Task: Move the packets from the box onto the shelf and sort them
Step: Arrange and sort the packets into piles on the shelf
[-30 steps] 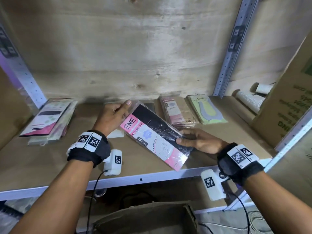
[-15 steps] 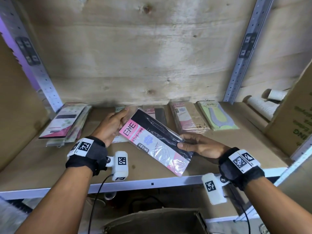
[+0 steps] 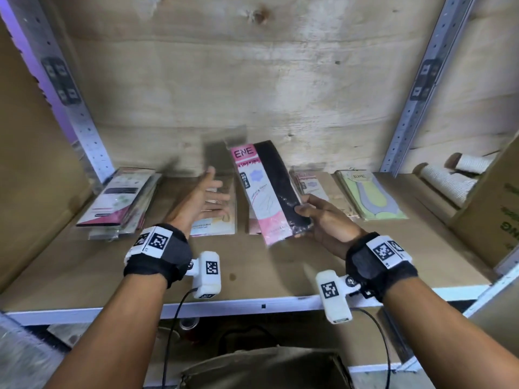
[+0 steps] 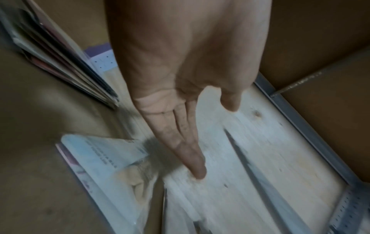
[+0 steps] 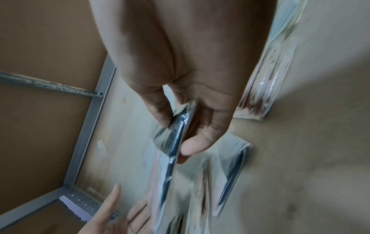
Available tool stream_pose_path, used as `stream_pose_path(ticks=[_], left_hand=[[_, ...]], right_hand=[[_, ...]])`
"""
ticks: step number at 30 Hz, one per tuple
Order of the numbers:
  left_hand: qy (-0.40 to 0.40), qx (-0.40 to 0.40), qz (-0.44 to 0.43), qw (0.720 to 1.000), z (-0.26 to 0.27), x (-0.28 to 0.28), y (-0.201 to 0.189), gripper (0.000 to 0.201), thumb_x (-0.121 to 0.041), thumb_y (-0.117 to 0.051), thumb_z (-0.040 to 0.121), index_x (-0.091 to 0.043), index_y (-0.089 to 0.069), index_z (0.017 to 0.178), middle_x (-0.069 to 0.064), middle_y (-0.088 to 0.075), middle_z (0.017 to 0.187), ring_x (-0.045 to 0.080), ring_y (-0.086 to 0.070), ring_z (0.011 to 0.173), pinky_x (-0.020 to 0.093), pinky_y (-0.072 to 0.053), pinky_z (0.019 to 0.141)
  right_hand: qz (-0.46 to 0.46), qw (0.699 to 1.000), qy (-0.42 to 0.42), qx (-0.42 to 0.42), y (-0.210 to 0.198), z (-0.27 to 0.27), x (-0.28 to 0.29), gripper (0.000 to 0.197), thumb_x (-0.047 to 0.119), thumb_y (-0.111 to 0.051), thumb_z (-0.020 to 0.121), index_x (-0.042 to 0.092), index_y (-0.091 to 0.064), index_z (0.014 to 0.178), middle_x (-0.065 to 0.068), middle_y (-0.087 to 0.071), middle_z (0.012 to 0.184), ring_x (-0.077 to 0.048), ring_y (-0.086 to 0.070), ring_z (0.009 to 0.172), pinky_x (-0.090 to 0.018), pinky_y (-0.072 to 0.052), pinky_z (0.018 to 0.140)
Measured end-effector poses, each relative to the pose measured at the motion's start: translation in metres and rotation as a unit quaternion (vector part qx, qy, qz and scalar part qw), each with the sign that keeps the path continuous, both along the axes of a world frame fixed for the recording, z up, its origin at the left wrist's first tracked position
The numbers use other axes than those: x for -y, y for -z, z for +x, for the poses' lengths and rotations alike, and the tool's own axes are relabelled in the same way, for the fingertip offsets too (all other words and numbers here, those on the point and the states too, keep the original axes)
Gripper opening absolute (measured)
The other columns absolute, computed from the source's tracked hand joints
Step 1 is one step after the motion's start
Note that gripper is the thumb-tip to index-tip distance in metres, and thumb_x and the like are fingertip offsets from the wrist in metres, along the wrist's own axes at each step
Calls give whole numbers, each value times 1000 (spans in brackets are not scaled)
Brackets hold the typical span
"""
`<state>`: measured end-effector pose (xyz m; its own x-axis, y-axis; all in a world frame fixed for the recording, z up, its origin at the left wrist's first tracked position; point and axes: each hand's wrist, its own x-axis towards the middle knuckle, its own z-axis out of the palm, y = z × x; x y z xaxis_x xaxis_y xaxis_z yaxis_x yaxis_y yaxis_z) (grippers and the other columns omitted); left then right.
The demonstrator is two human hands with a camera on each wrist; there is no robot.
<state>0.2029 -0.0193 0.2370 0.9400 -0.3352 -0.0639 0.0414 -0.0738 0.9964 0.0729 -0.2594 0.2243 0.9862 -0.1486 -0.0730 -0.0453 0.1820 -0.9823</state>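
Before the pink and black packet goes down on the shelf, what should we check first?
1. Right hand pinches the pink and black packet firmly: ok.
2. Left hand open, holding nothing: ok.
3. Packet lifted off the shelf, tilted up: ok.
4. Matching pile beneath the packet: cannot tell, mostly hidden.
5. Neighbouring pink pile and green packet lying flat, apart from the packet: ok.
6. Left hand out of the packet's way: cannot tell, blurred.
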Motion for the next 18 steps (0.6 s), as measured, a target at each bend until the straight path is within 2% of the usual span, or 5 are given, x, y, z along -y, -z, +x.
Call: stream_pose_path(ticks=[5, 8, 11, 14, 18], left_hand=[[101, 10, 44, 994, -6, 22, 4, 48, -50, -64, 91, -12, -63, 121, 16, -75, 104, 21, -76, 79, 26, -60, 65], [94, 31, 27, 995, -3, 30, 9, 44, -18, -75, 87, -8, -60, 127, 13, -71, 111, 15, -74, 76, 22, -59, 64], [61, 62, 49, 995, 3, 37, 13, 49, -6, -76, 84, -4, -59, 130, 15, -67, 117, 25, -71, 93, 32, -60, 78], [36, 73, 74, 994, 10, 46, 16, 42, -3, -77, 82, -4, -64, 122, 16, -69, 115, 27, -70, 94, 37, -59, 84], [10, 62, 136, 989, 16, 58, 24, 43, -2, -80, 79, 1, -66, 119, 12, -73, 109, 21, -70, 79, 29, -60, 74]], right_hand=[[8, 998, 65, -19, -2, 32, -20, 16, 0, -54, 96, 10, -47, 106, -15, -56, 95, -25, -61, 79, -34, -55, 57], [-9, 995, 89, -37, -3, 47, -25, 8, 1, -55, 96, 6, -51, 103, -15, -62, 95, -26, -63, 79, -39, -56, 63], [-79, 990, 107, -54, -5, 62, -21, 2, 6, -60, 95, 5, -59, 95, -18, -66, 97, -27, -67, 79, -40, -61, 65], [-307, 937, 129, -107, -10, 74, -8, 29, 22, -72, 88, 2, -65, 107, -18, -70, 107, -33, -68, 98, -48, -57, 88], [-466, 865, 118, -145, -25, 79, -3, 42, 31, -79, 80, 1, -68, 107, -13, -72, 104, -27, -71, 93, -40, -59, 87]])
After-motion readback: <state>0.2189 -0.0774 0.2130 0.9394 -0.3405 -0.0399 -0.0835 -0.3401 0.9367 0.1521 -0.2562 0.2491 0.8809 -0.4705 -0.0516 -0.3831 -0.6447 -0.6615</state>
